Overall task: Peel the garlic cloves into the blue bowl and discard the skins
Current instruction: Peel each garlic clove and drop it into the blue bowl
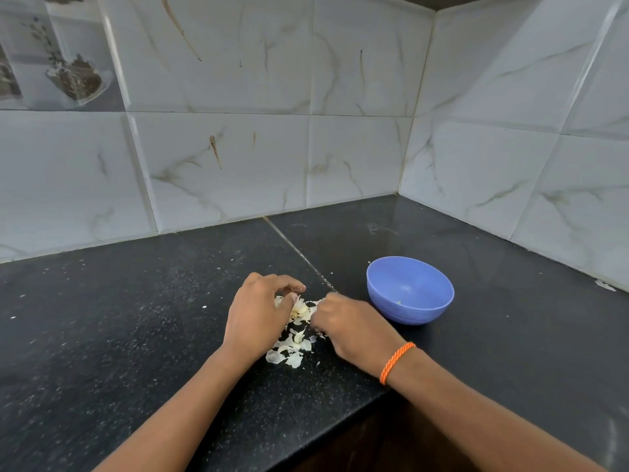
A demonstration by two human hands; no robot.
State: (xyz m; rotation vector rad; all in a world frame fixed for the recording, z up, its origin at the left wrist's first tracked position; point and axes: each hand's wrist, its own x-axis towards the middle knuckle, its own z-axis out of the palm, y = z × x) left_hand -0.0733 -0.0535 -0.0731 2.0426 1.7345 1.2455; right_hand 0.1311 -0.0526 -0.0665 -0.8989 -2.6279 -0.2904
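Garlic (299, 310) is pinched between left hand (255, 321) and right hand (350, 327); peeling is underway, and the bowl (410, 291) must be reached next.

We see a black speckled counter (136, 318) with a seam running across it, backed above by white marbled wall tiles (238, 97) meeting in a corner, and far above the counter's left end a decorative tile (58, 52) showing a spilled glass jar.
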